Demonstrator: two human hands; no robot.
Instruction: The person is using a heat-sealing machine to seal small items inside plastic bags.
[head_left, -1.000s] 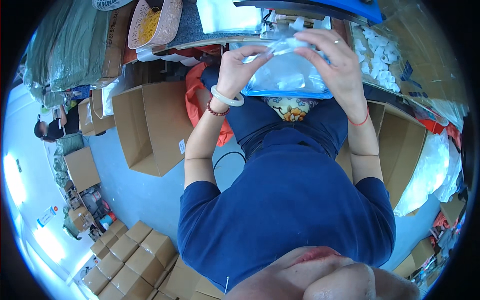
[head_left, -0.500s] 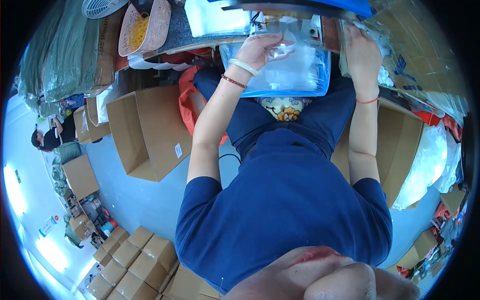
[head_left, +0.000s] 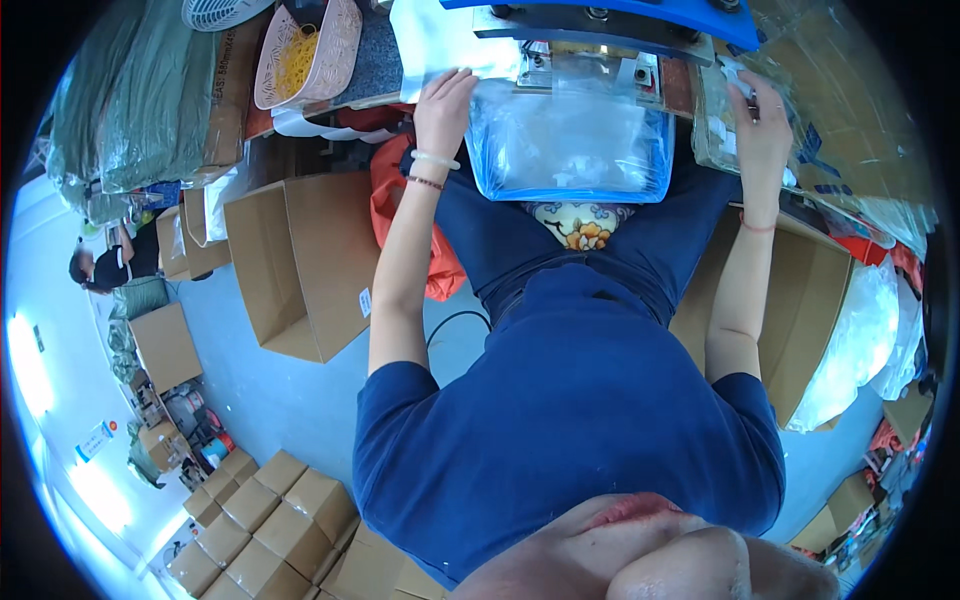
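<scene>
My left hand lies at the near edge of a stack of clear plastic bags, fingers stretched out over it and holding nothing I can see. At the right, my right hand has its fingers bent over an open carton, with a small white piece at the fingertips. Its exact shape is hard to make out. Between the hands stands a press-like machine with a blue upper bar and a metal bed; a clear sheet hangs at its front. Below it, a blue-lined bin holds clear plastic bags.
A pink basket with yellow rubber bands stands left of the bags. Open cartons flank my legs, with a red cloth beside the left one. Stacked boxes stand on the floor behind. Another person is at the far left.
My left hand has moved left from the machine's front to the bag stack, letting go of a clear plastic piece. My right hand has shifted slightly right, and its fingers have bent. The view shifted slightly.
</scene>
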